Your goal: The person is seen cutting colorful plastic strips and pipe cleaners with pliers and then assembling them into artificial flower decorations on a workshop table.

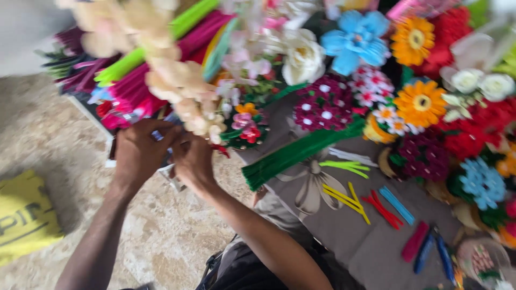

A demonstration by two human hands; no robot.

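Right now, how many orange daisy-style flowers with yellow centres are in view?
2. One orange flower sits near the top edge, right of the blue flower; the other orange flower lies just below it. Blur and crowding at the right edge may hide more.

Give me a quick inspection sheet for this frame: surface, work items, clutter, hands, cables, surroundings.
Surface: grey cloth with a printed flower, over a low table.
Work items: cream flower spray, blurred, hanging above both hands; what the fingers pinch cannot be made out.
Clutter: green pipe-cleaner bundle; loose yellow pieces, red pieces, blue pieces; pink pipe-cleaner bundles; finished orange flowers and a blue flower.
Hands: left hand and right hand close together at the spray's lower end; grip unclear.
Cables: nothing seen.
Surroundings: beige stone floor; yellow bag on it at left.
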